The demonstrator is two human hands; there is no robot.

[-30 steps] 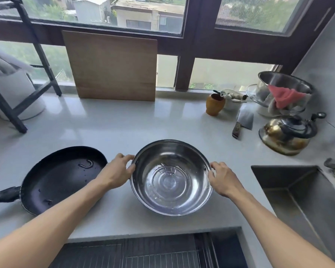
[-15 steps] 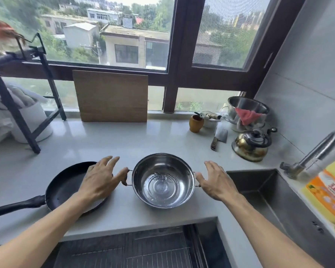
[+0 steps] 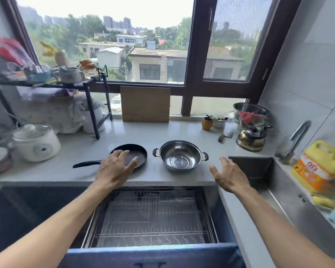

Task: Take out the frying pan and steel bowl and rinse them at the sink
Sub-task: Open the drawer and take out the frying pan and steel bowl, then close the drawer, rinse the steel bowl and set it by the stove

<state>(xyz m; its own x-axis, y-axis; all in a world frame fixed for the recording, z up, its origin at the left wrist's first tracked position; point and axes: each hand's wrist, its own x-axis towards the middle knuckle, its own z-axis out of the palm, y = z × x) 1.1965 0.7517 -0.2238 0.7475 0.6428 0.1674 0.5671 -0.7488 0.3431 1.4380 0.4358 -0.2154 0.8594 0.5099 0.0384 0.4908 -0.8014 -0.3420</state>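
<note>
A steel bowl (image 3: 180, 156) with two small dark handles stands upright on the pale counter (image 3: 159, 132), holding nothing but a sheen of water. To its left lies a black frying pan (image 3: 137, 152), handle pointing left. My left hand (image 3: 115, 169) hovers with spread fingers over the pan's near rim and holds nothing. My right hand (image 3: 227, 176) is open too, right of the bowl and apart from it, near the corner of the steel sink (image 3: 263, 169). A curved tap (image 3: 296, 141) rises behind the sink.
Below the counter a pulled-out drawer with a wire dish rack (image 3: 153, 217) stands open toward me. A kettle (image 3: 250, 139), cleaver (image 3: 225, 135), brown cup (image 3: 207, 123) and yellow detergent jug (image 3: 321, 167) sit at the right. A cutting board (image 3: 145, 104) leans on the window; a white cooker (image 3: 36, 142) stands left.
Both hands have let go of the bowl's rim and drawn back, fingers spread. The view has pulled back and risen, showing the open drawer, sink and tap.
</note>
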